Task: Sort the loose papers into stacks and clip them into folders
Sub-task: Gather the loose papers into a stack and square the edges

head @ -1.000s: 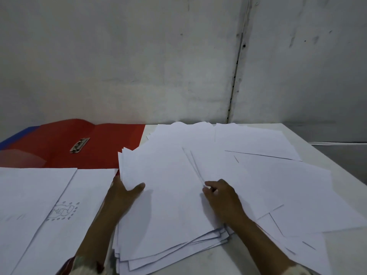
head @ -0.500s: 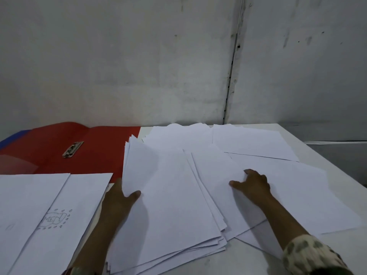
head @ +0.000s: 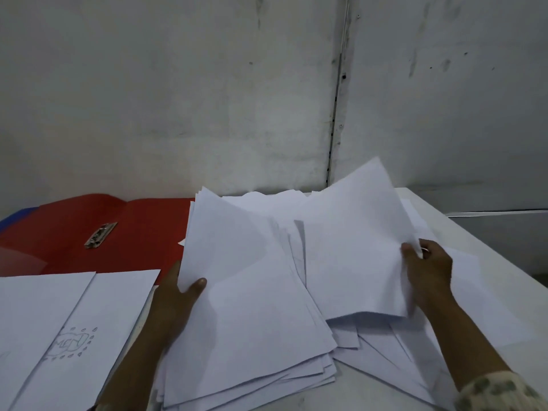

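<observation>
Left hand (head: pixel 178 295) gripping the left edge of a thick stack of white paper sheets (head: pixel 246 315) near the front edge of the white table (head: pixel 486 250), thumb on top. Right hand (head: pixel 427 268) pinching the right edge of a few white sheets (head: pixel 353 247), lifted and tilted above loose white papers (head: pixel 382 348). Open red plastic folder (head: pixel 139 232) with metal clip (head: pixel 100 235) at the back left corner. Two separate white sheets (head: pixel 74 321) at the front left, one with a pencil drawing.

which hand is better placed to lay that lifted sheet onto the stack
The right hand: it already pinches the lifted sheet at its right edge, raised beside the stack. The left hand grips the stack's left edge, steadying it.
</observation>
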Available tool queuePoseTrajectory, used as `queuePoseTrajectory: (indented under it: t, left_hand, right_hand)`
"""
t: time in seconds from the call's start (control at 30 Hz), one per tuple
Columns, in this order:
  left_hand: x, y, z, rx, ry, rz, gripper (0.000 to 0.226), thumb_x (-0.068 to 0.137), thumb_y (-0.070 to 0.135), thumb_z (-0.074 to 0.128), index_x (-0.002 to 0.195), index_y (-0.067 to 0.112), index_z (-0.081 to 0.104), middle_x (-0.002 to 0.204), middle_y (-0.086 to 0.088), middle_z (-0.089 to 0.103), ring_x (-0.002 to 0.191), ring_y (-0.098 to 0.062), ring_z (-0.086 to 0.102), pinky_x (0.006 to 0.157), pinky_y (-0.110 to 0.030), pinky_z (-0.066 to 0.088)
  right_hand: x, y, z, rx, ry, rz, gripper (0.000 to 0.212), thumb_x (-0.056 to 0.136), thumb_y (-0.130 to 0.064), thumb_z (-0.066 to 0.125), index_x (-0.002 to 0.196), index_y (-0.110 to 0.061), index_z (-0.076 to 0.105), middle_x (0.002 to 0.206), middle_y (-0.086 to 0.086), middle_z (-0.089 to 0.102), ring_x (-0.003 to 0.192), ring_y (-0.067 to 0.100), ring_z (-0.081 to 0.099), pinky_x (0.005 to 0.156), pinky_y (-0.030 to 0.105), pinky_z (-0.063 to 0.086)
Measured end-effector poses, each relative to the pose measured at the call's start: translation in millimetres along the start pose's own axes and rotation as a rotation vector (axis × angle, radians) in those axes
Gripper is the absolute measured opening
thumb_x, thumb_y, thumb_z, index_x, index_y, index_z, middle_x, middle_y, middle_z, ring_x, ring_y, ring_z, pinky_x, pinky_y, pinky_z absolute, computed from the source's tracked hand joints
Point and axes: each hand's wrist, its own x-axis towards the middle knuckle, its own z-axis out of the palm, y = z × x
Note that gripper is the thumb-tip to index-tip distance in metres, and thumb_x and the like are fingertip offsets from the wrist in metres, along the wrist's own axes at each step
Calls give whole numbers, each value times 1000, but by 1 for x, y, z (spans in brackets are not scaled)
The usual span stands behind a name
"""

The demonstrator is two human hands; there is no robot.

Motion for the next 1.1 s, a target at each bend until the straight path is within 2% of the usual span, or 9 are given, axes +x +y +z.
queuePoseTrajectory:
  t: [0.1, 0.23, 0.47, 0.6, 0.73, 0.83, 0.9, 1.0, 1.1]
  left_hand:
    - [-1, 3, 8, -4, -18, -19, 44, 87, 10, 60, 129, 9, 47, 111, -3, 54, 97, -21, 51, 83, -31, 38]
    - [2, 9, 16, 3, -63, -36, 41, 87, 12, 60, 127, 10, 48, 106, -3, 55, 98, -26, 54, 80, -33, 40]
    - [4, 11, 31, 117, -195, -115, 48, 88, 25, 59, 131, 11, 43, 122, -11, 57, 104, -28, 55, 91, -43, 46]
    - [3, 15, 41, 144, -165, -162, 46, 92, 28, 51, 132, 7, 42, 129, -15, 53, 116, -33, 51, 98, -44, 40]
    - [7, 19, 45, 195, -196, -220, 51, 97, 36, 37, 137, 4, 35, 139, -17, 44, 127, -34, 42, 105, -44, 33]
    - [11, 21, 47, 216, -195, -241, 56, 98, 38, 32, 141, 4, 28, 147, -16, 35, 135, -33, 34, 109, -44, 27]
    - [13, 20, 48, 201, -202, -255, 58, 96, 41, 37, 141, 4, 29, 145, -17, 38, 132, -34, 37, 108, -45, 29]
    - [14, 17, 48, 141, -208, -250, 55, 89, 38, 54, 132, 7, 40, 129, -14, 53, 115, -33, 51, 97, -43, 42]
    - [15, 17, 48, 171, -214, -235, 56, 84, 26, 65, 130, 6, 40, 125, -14, 55, 112, -33, 54, 91, -39, 44]
  right_hand:
    - [8, 1, -10, 113, 116, 87, 30, 90, -13, 55, 116, 3, 57, 113, 18, 60, 97, 30, 56, 83, 28, 40]
    - [14, -1, -18, 220, 181, 175, 29, 89, -13, 54, 114, 1, 57, 104, 12, 59, 89, 24, 53, 83, 30, 43]
    - [-16, -2, 2, 169, -101, 185, 22, 87, -9, 59, 109, -10, 55, 101, 13, 61, 84, 26, 56, 78, 33, 46]
    - [-38, 3, 20, 39, -273, 127, 36, 86, -7, 61, 121, -6, 53, 106, 13, 61, 87, 26, 58, 78, 31, 46]
    - [-53, 6, 37, -247, -409, -18, 45, 95, -14, 47, 139, -9, 39, 137, 15, 50, 123, 29, 49, 98, 29, 37]
    - [-64, 5, 47, -431, -491, -88, 44, 101, -22, 33, 144, -15, 33, 143, 12, 45, 130, 27, 44, 105, 29, 33]
    - [-71, 6, 53, -526, -527, -141, 43, 101, -25, 30, 143, -14, 36, 143, 10, 46, 130, 25, 44, 106, 29, 33]
    - [-83, 6, 59, -625, -561, -208, 43, 101, -29, 31, 139, -13, 41, 136, 9, 52, 124, 25, 50, 100, 29, 38]
    - [-88, 5, 60, -727, -587, -274, 34, 100, -32, 32, 118, -14, 55, 125, 7, 58, 115, 24, 54, 87, 30, 41]
